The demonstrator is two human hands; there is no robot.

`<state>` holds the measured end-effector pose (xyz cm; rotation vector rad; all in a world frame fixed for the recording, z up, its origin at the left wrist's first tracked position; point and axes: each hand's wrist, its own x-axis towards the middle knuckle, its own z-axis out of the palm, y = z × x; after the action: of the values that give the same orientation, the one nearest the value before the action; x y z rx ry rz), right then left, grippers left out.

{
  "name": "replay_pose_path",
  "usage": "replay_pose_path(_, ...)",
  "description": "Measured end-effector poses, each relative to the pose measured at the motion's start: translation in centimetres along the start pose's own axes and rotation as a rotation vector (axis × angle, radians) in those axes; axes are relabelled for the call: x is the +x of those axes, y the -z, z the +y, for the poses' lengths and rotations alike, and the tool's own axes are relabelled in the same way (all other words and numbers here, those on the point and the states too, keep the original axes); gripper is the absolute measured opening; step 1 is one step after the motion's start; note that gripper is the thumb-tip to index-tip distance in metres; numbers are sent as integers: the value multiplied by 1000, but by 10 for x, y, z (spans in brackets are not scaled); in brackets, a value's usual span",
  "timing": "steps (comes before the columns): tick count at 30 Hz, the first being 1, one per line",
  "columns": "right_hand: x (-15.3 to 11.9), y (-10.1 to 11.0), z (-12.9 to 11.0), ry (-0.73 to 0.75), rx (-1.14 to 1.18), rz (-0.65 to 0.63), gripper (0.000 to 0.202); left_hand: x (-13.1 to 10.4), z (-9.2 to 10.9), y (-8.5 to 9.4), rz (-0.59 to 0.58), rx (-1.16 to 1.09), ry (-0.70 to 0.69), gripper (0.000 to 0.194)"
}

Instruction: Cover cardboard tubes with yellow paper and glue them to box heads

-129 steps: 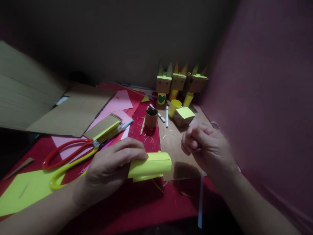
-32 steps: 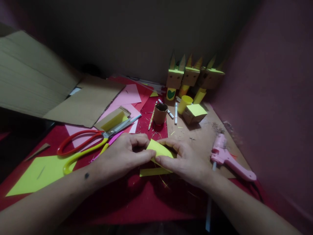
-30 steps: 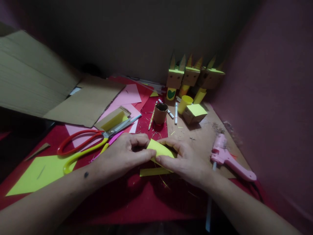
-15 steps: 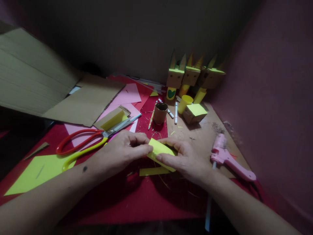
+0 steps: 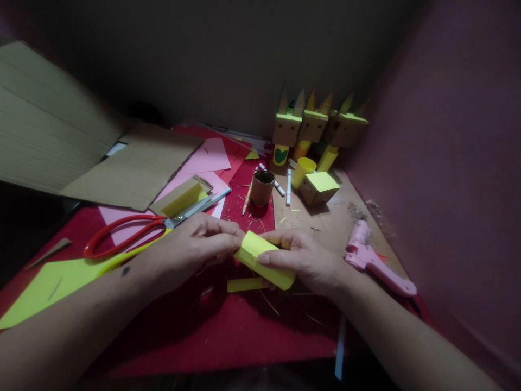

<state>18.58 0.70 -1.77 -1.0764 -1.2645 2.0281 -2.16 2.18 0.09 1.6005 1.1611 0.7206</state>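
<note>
A rolled yellow paper tube lies slantwise between my two hands, above the red table. My right hand is closed round it, thumb on top and fingers behind. The bent fingers of my left hand pinch its left end; their tips are partly hidden. Under the tube, a narrow yellow paper strip rests on the red surface. Just beyond my hands stands an upright brown cardboard tube. Scissors with one red and one yellow handle lie beside my left wrist.
Three cardboard figures with pointed ears stand at the back right. Before them are a yellow cylinder and a yellow-topped box. A pink glue gun lies right. Cardboard and yellow paper lie left.
The yellow paper, flatter before, now shows as a rounder tube, turned more toward me. My left hand has moved slightly left along with it. The whole view has shifted a little.
</note>
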Motion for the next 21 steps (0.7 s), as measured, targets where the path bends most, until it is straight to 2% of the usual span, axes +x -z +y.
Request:
replay_pose_path(2,0,1,0,16,90,-15,27,3,-3,4,-25,-169,97,14)
replay_pose_path(4,0,3,0,64,188,-12,23,7,-3,8,77,-320,113,10)
replay_pose_path(7,1,5,0,141,304,22,22,11,-2,8,216,-415,97,8)
replay_pose_path(9,2,5,1,182,350,65,24,12,0,4,208,-414,150,12)
replay_pose_path(13,3,6,2,273,387,158,28,8,4,-6,116,-347,262,22)
replay_pose_path(17,2,8,2,317,379,186,35,5,8,-11,100,-257,222,27)
replay_pose_path(21,0,11,1,437,316,282,48,8,5,-10,123,-157,126,25)
